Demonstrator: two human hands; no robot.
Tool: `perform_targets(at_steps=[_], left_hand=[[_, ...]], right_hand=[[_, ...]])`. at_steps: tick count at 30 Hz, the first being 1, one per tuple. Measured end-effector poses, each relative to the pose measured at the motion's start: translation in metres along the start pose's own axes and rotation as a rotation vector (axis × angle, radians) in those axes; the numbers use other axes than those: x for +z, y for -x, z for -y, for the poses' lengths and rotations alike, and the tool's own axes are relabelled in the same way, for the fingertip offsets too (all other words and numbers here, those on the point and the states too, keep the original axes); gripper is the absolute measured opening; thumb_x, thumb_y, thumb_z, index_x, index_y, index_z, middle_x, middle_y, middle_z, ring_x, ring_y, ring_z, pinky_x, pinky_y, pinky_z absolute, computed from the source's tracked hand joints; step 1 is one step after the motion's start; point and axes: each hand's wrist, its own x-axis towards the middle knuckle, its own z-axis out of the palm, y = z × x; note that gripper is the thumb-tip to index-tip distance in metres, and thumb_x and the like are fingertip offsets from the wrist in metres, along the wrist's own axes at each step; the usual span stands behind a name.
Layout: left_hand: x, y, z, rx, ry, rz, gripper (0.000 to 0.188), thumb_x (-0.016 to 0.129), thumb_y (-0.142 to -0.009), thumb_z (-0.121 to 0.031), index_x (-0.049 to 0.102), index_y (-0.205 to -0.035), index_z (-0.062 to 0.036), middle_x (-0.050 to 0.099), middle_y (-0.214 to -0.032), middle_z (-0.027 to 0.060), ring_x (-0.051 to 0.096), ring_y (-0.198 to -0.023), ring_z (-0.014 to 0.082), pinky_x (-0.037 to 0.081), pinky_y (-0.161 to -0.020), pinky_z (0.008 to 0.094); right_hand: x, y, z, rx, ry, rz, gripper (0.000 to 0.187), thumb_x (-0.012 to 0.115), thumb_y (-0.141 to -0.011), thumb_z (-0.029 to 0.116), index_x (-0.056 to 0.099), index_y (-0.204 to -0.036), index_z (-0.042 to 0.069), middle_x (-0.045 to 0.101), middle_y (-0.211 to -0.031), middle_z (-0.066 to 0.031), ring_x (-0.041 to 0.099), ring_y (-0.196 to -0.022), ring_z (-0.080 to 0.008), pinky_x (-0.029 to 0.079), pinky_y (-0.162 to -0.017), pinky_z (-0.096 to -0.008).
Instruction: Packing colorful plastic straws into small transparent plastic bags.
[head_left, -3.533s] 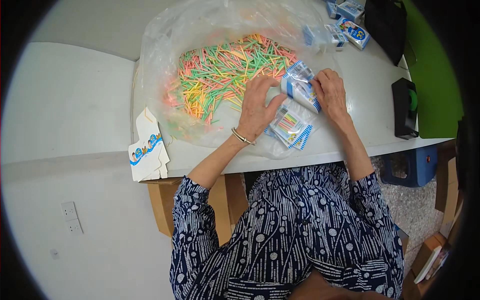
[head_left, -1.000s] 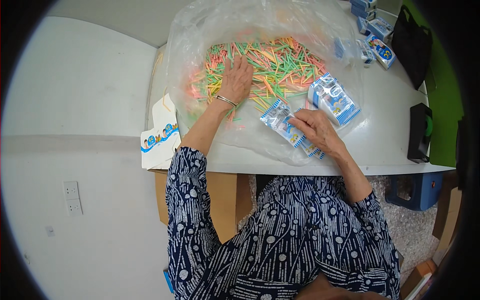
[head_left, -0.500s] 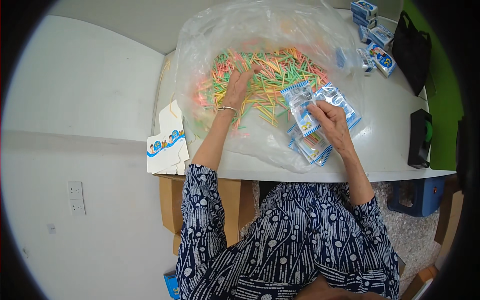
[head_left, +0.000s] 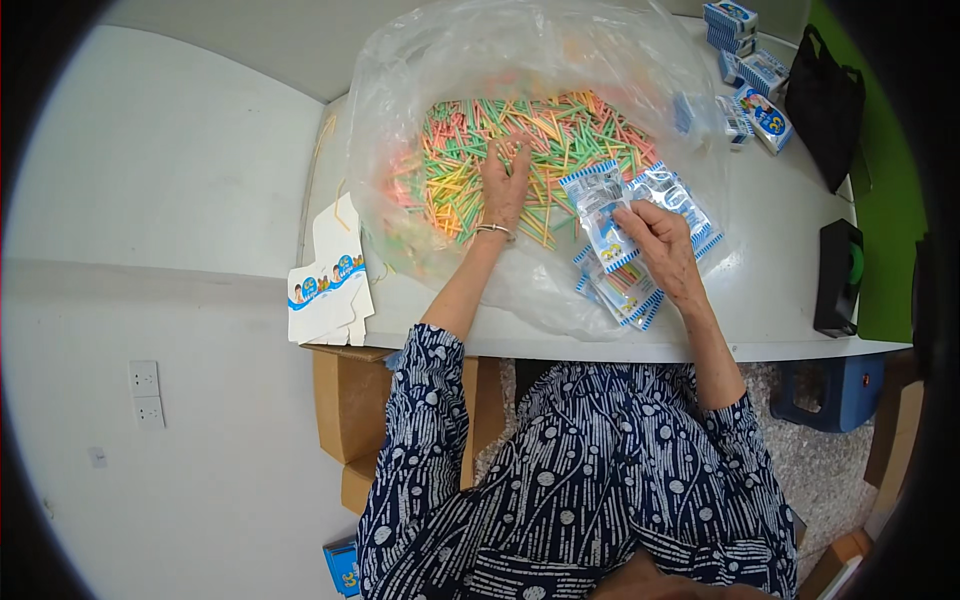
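Note:
A heap of thin pink, green and yellow sticks point(head_left: 570, 135) lies inside a large clear plastic bag point(head_left: 385, 110) spread open on the white table. My left hand point(head_left: 506, 188), with a bracelet at its wrist, reaches into the middle of the heap. Its fingers are apart among the sticks, and their tips are partly hidden. My right hand point(head_left: 662, 245) is closed on a small clear plastic packet point(head_left: 597, 190) with blue-striped ends, pinched between thumb and fingers. Under and beside it lie several similar packets point(head_left: 675, 190); a lower packet point(head_left: 632, 285) shows coloured sticks inside.
Blue-and-white boxes point(head_left: 763, 118) stand at the far right beside a black bag point(head_left: 826, 105). A black holder point(head_left: 838, 275) is near the right edge. Printed white cards point(head_left: 330, 285) lie at the table's left corner, above cardboard boxes point(head_left: 345, 400). A blue stool point(head_left: 828, 392) stands below.
My left hand has moved right within the heap, and its fingers now point away from me. The right hand stays in place with its packet.

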Motion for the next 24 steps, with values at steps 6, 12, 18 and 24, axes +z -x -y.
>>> perform_targets(at_steps=[6, 12, 18, 24], left_hand=[[0.002, 0.006, 0.010, 0.056, -0.040, -0.018, 0.024, 0.057, -0.094, -0.019, 0.058, -0.114, -0.0055, 0.062, -0.096, -0.0004, 0.047, -0.072, 0.0052, 0.042, -0.063, 0.0212], [0.003, 0.006, 0.018, 0.155, -0.073, -0.089, 0.033, 0.053, -0.096, -0.021, 0.055, -0.122, -0.0007, 0.062, -0.101, 0.0025, 0.051, -0.080, 0.0061, 0.044, -0.069, 0.0214], [0.000, 0.000, 0.005, 0.017, 0.134, -0.090, 0.036, 0.049, -0.098, -0.028, 0.059, -0.117, 0.0010, 0.062, -0.103, 0.0052, 0.055, -0.087, 0.0102, 0.045, -0.079, 0.0242], [-0.015, -0.017, -0.010, -0.033, 0.238, -0.076, 0.037, 0.051, -0.097, -0.028, 0.063, -0.103, 0.0054, 0.065, -0.098, 0.0097, 0.060, -0.090, 0.0140, 0.047, -0.083, 0.0254]], right_hand=[[0.000, 0.002, 0.007, -0.011, 0.011, 0.004, 0.029, 0.060, -0.091, 0.018, 0.052, -0.069, 0.001, 0.043, -0.061, 0.0054, 0.036, -0.059, -0.0030, 0.029, -0.052, -0.0230], [0.001, 0.004, 0.008, 0.013, -0.015, -0.004, 0.025, 0.060, -0.091, 0.017, 0.058, -0.073, 0.000, 0.047, -0.063, 0.0054, 0.038, -0.060, -0.0024, 0.031, -0.053, -0.0217], [-0.002, 0.001, 0.005, 0.053, -0.086, -0.002, 0.021, 0.061, -0.091, 0.018, 0.064, -0.081, -0.001, 0.051, -0.066, 0.0061, 0.043, -0.062, -0.0022, 0.034, -0.056, -0.0198], [-0.001, 0.001, 0.007, 0.066, -0.121, -0.007, 0.023, 0.061, -0.091, 0.018, 0.062, -0.076, 0.000, 0.050, -0.065, 0.0065, 0.040, -0.062, -0.0019, 0.033, -0.056, -0.0202]])
